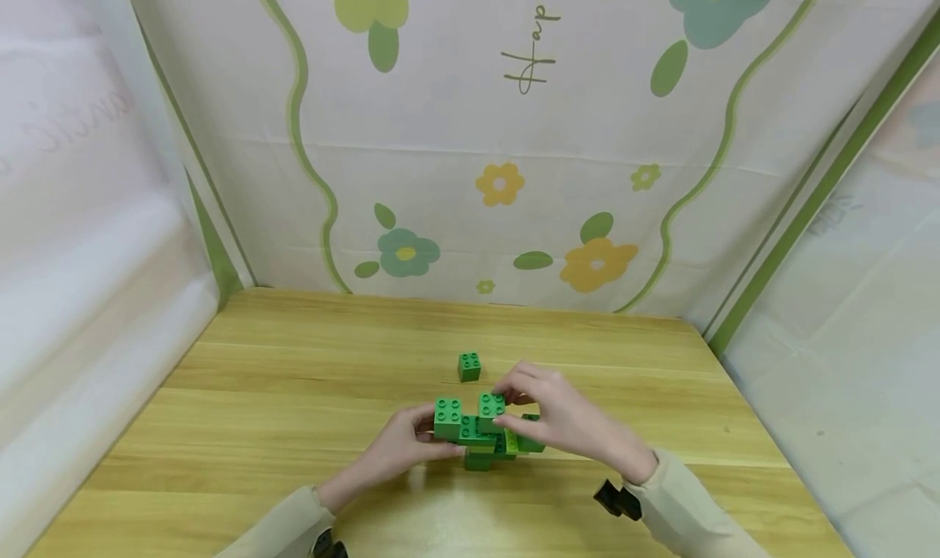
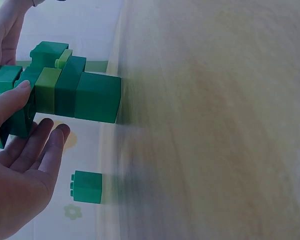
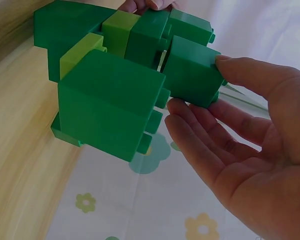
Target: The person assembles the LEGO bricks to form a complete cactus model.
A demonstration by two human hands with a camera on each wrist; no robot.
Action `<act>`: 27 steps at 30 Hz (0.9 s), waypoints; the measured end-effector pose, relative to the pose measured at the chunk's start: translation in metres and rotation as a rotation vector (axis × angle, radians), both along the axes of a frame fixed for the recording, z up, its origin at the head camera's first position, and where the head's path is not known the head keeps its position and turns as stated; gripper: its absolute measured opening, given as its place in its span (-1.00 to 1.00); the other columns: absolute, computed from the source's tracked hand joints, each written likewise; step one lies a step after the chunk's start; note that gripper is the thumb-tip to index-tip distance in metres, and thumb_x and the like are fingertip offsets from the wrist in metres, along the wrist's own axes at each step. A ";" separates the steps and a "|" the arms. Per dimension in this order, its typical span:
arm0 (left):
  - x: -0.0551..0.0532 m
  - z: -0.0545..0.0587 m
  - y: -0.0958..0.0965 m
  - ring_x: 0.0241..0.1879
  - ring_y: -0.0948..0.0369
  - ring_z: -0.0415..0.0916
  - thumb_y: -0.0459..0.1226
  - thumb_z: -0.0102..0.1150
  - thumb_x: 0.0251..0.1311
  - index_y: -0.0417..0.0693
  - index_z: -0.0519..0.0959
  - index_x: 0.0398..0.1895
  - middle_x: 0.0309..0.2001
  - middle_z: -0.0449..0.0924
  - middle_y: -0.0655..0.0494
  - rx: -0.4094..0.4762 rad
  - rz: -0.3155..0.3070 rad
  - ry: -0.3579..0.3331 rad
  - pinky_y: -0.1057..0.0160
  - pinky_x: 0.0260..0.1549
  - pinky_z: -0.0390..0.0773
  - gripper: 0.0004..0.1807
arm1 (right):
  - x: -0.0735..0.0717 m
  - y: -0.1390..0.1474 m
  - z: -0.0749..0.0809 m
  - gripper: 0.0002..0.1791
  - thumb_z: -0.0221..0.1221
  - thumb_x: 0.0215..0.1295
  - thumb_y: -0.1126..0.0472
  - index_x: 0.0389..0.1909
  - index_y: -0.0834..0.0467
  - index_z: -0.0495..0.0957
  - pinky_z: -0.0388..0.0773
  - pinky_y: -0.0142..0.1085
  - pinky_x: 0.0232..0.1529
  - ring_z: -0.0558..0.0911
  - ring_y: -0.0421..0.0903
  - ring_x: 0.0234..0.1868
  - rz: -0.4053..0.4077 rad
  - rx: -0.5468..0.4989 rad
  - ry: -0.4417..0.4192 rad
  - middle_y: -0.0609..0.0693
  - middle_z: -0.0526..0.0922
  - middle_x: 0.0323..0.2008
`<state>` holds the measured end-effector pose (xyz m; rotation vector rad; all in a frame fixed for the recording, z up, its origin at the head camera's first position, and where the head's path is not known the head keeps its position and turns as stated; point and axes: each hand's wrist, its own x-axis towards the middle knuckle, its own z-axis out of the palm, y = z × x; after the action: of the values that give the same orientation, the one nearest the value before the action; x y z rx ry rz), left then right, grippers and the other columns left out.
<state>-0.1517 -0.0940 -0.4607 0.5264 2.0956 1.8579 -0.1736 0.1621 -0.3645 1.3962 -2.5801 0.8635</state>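
Now both hands grip the green block stack (image 1: 485, 431): left hand (image 1: 402, 448) at 9 o'clock, right hand (image 1: 561, 415) pinching its top block (image 1: 492, 405); uneven pressing could break it apart.

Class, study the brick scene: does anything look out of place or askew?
One small green brick sits alone on the table, apart from the brick model that the left hand and right hand are holding. Otherwise nothing looks spilled or damaged.

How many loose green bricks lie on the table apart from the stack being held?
1. A single green brick sits alone on the wooden table, just beyond the brick stack that the left hand and right hand hold. The hands may hide others.
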 end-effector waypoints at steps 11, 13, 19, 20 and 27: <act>0.000 -0.001 0.000 0.00 0.03 0.69 -0.26 0.44 0.10 -0.25 0.50 0.22 0.09 0.64 -0.23 0.003 -0.002 0.000 0.33 -0.03 0.70 -0.40 | 0.000 -0.003 -0.004 -0.72 0.35 0.23 0.22 -0.06 0.17 0.58 0.70 -0.48 -0.19 0.67 -0.25 -0.22 0.031 -0.002 0.005 -0.04 0.64 -0.17; 0.000 -0.002 0.000 0.00 0.03 0.69 -0.27 0.44 0.10 -0.25 0.51 0.21 0.08 0.64 -0.22 0.000 -0.001 0.004 0.33 -0.03 0.70 -0.41 | 0.000 -0.003 -0.004 -0.72 0.35 0.23 0.22 -0.07 0.16 0.58 0.70 -0.48 -0.20 0.67 -0.26 -0.22 0.036 -0.004 0.013 -0.04 0.64 -0.17; 0.000 -0.003 0.000 -0.01 0.03 0.69 -0.28 0.44 0.09 -0.26 0.51 0.21 0.07 0.64 -0.22 -0.004 0.002 0.010 0.33 -0.04 0.70 -0.41 | 0.001 -0.004 -0.005 -0.71 0.36 0.22 0.21 -0.07 0.16 0.57 0.72 -0.41 -0.23 0.67 -0.21 -0.24 0.042 0.000 0.009 -0.04 0.63 -0.18; -0.001 -0.003 0.000 -0.01 0.02 0.70 -0.29 0.44 0.09 -0.26 0.50 0.21 0.07 0.64 -0.23 -0.002 0.002 0.010 0.33 -0.04 0.70 -0.41 | 0.002 -0.004 -0.005 -0.71 0.36 0.22 0.20 -0.07 0.16 0.57 0.72 -0.40 -0.23 0.68 -0.18 -0.25 0.040 0.004 0.002 -0.04 0.62 -0.18; -0.002 -0.005 0.001 -0.02 0.02 0.70 -0.29 0.46 0.07 -0.29 0.50 0.20 0.06 0.64 -0.24 -0.004 0.009 0.021 0.34 -0.04 0.70 -0.39 | 0.003 -0.006 -0.005 -0.72 0.36 0.22 0.21 -0.07 0.15 0.57 0.73 -0.38 -0.19 0.66 -0.20 -0.22 0.026 0.021 -0.005 -0.05 0.63 -0.18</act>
<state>-0.1539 -0.0934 -0.4656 0.5378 2.1182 1.8606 -0.1704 0.1563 -0.3691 1.4378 -2.5879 0.8469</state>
